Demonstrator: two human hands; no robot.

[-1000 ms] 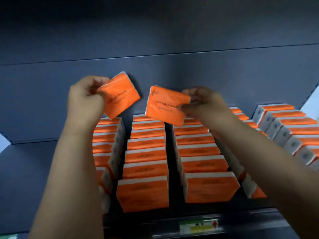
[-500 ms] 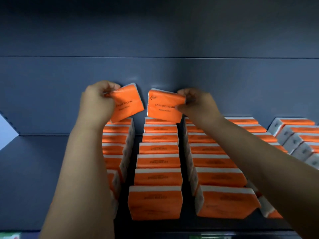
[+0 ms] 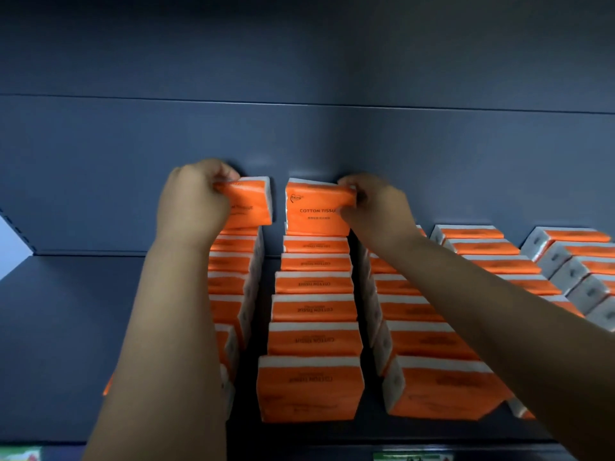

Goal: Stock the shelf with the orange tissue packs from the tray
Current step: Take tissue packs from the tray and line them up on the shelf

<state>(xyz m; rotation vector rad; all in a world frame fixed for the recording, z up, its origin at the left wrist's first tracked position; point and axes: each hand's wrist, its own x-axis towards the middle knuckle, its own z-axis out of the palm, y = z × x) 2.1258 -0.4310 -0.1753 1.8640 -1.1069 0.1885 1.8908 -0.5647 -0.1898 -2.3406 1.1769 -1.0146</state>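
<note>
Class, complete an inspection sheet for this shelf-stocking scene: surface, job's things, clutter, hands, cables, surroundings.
Surface: dark grey shelf, carrying stocked rows of orange packs running front to back.
Job's things: left pack and right pack held at the back of two neighbouring rows; tray not in view.
Clutter: nothing seen.
Hands: left hand pinches the left pack's top edge; right hand pinches the right pack's.
Cables: nothing seen.
Surroundings: grey back panel; label strip at front edge.

Left hand (image 3: 193,201), right hand (image 3: 376,207) each pinch orange pack at shelf (image 3: 66,327) rear.
</note>
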